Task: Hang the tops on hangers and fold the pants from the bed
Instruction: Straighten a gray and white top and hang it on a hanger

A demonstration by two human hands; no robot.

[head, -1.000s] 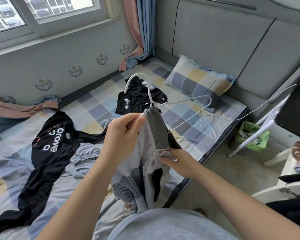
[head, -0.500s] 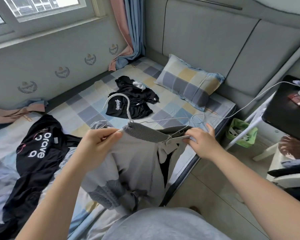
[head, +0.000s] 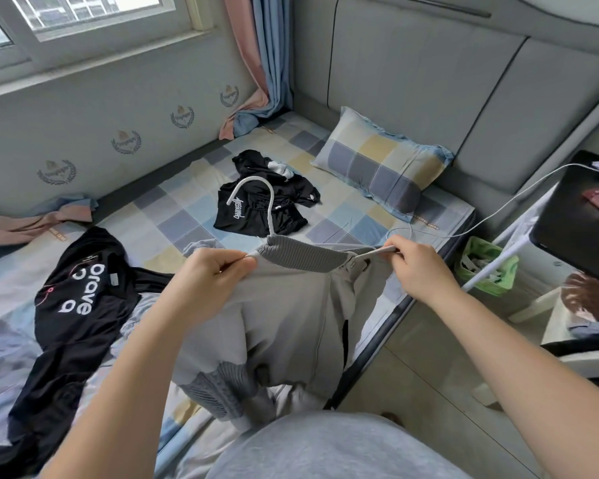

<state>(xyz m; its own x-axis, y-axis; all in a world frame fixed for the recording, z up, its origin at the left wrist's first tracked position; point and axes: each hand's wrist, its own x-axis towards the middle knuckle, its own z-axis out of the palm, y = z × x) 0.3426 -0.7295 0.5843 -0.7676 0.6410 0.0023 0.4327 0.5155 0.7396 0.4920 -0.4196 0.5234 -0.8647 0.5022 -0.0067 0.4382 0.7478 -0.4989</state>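
Fingers (head: 232, 262) of the left hand (head: 210, 276) are curled, pinching the shoulder of the light grey zip-up jacket with a ribbed knit collar (head: 284, 323) at one end of the white hanger (head: 272, 216); the right hand (head: 421, 267) pinches the hanger's other end. The jacket hangs between both hands above the near edge of the checked bed sheet (head: 173, 216). Behind it lies a crumpled black top with white script (head: 253, 219), to the left a black T-shirt with white lettering (head: 80, 288), and farther back a checked pillow (head: 381, 164).

A home bedroom – checked bed (head: 173, 216), pillow (head: 381, 164); padded headboard (head: 412, 84), curtained window (head: 83, 15)
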